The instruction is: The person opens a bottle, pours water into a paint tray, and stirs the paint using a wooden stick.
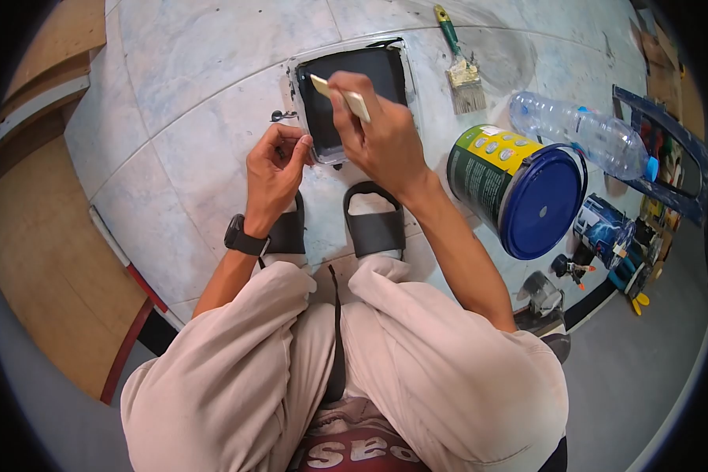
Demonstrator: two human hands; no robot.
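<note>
A shallow rectangular tray (407, 71) with a black inside lies on the tiled floor in front of my feet. My right hand (381, 130) is closed around a flat cream-coloured stick (357, 105) and holds it over the tray. One end of the stick points to the tray's far left; whether it touches the black surface I cannot tell. My left hand (277, 169) has its thumb and fingers pinched together at the tray's near left corner. The fingers hide whether they grip the rim or something small.
Right of the tray lies a paintbrush (458, 63) with a green handle. A paint bucket (515, 185) with a blue lid lies on its side, near a clear plastic bottle (582, 134). A blue can (603, 220) and several tools stand further right. Wooden boards (55, 259) are at the left.
</note>
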